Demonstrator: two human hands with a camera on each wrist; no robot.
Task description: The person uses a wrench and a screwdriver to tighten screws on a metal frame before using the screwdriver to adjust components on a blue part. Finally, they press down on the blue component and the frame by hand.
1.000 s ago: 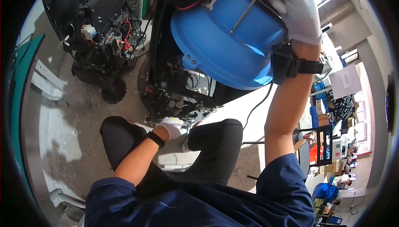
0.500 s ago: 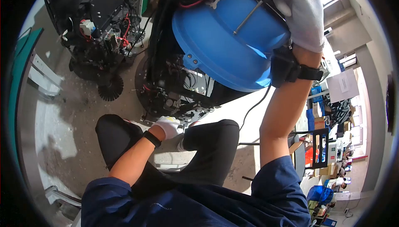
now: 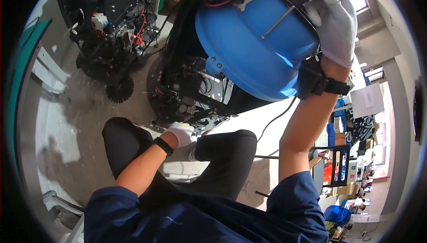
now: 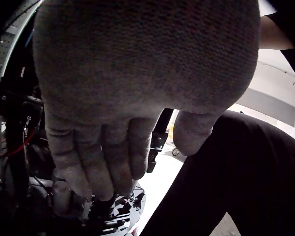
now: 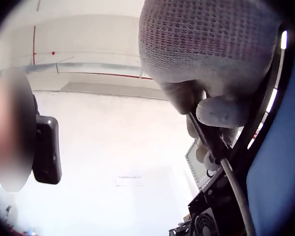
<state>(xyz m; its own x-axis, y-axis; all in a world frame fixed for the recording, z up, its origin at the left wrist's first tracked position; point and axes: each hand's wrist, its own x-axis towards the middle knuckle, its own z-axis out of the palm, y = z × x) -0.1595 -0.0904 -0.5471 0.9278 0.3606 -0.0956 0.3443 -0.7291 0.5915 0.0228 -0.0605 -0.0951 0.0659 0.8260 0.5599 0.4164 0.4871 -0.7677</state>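
A blue rounded shell (image 3: 244, 47) is set in the black frame of an opened machine. At its upper edge the gloved right hand (image 3: 336, 29) grips a dark bar, from which a thin metal rod (image 3: 278, 22) runs down across the blue surface. In the right wrist view, the right hand (image 5: 209, 49) has its fingers curled round the bar, above the rod (image 5: 237, 191). The gloved left hand (image 3: 181, 134) is low at the machine's base. Seen in the left wrist view, the left hand (image 4: 142, 73) hangs its fingers loosely over dark parts; contact is unclear.
Another opened machine with loose wires (image 3: 126, 38) and a round brush (image 3: 120, 91) stands to the left. A green-topped table (image 3: 31, 60) lines the left side. The person's knees flank the left hand. A black chair (image 3: 340, 165) and cluttered shelving are at right.
In the head view, the machine and right hand have shifted slightly right and down, with the surroundings shifting too. The right hand keeps its grip; the left hand stays at the base.
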